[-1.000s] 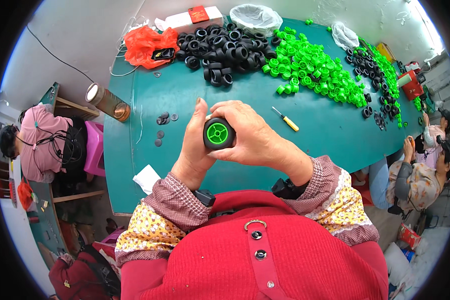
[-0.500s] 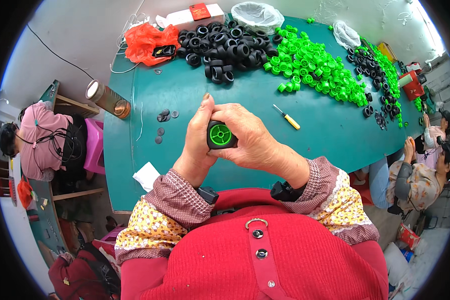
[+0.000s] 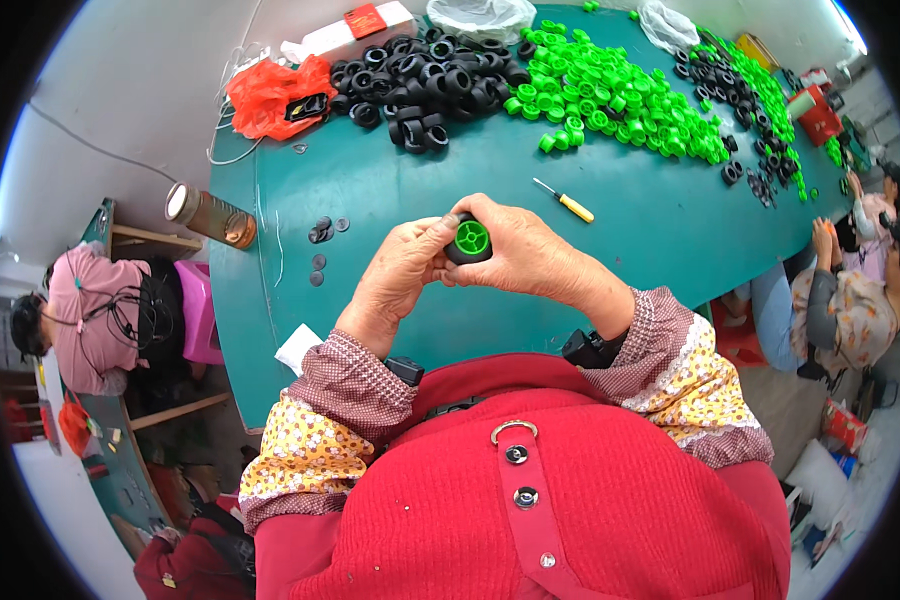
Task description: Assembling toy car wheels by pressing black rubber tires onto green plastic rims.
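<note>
Between my two hands is a small toy wheel (image 3: pixel 473 238), a bright green spoked hub seated inside a black tyre. My right hand (image 3: pixel 518 245) wraps round its right side, fingers bent over the top and beneath. My left hand (image 3: pixel 406 262) pinches the wheel's left edge, with the thumb pressed on the tyre near the rim. The spoked face is turned up toward me; the wheel's underside is hidden. Both hands are above the green table (image 3: pixel 370 190). A screwdriver (image 3: pixel 573 206) with a yellow handle lies to the right of them.
Black tyres (image 3: pixel 425 85) are heaped at the back, beside a pile of green hubs (image 3: pixel 620 100). Small black discs (image 3: pixel 320 232) and a brown bottle (image 3: pixel 210 215) are on the left. A red plastic bag (image 3: pixel 275 98) lies at the far left. People sit at both sides.
Both hands and the wheel have shifted slightly right and farther from me. My left hand has gone from a flat palm against the tyre to a thumb-and-finger grip. The view has also tilted slightly.
</note>
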`<state>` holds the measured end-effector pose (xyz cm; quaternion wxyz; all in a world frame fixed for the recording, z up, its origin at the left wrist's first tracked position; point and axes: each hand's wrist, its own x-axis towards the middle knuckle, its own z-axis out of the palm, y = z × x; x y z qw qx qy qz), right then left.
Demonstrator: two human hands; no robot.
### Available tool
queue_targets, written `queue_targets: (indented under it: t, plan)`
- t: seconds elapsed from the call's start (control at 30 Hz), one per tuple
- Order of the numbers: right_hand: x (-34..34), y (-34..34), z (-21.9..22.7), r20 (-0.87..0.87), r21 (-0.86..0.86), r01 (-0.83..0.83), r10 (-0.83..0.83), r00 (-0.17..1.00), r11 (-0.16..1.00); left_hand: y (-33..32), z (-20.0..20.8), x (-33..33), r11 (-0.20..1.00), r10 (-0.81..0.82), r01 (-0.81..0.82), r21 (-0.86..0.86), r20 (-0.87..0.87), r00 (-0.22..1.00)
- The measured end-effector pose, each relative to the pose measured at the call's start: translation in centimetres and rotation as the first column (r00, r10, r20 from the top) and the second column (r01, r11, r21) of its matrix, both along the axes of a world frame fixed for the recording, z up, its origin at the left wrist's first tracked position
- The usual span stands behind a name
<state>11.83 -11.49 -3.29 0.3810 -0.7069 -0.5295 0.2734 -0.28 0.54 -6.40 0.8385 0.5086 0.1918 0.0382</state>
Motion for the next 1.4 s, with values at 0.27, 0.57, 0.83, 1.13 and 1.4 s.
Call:
queue_targets:
  t: [0.27,0.57,0.83,1.13,1.4]
  plan:
    - [0.8,-2.9,-1.6,-0.339,0.075,0.117,-0.085,0.937,0.99,-1.8,2.8,0.3,0.978,-0.017,-0.007,0.21,0.11,0.994]
    - [-0.1,-5.1,-0.3,-0.434,0.072,0.079,-0.04,0.9,0.994,-3.3,2.8,0.5,0.887,-0.035,-0.035,0.46,0.142,0.989]
    - [-0.2,-5.1,-1.4,-0.516,-0.029,0.097,-0.098,0.851,0.995,-3.2,1.5,1.1,0.986,-0.061,0.039,0.162,0.136,0.989]
    - [1.5,-6.0,-0.4,-0.557,-0.014,0.064,-0.061,0.828,0.998,-1.7,0.7,0.2,0.971,-0.22,0.227,-0.077,0.094,0.971]
    - [2.4,-3.5,-0.6,-0.639,0.06,-0.045,0.073,0.765,0.997,-1.0,1.1,0.2,0.991,-0.085,0.095,-0.098,0.1,0.991]
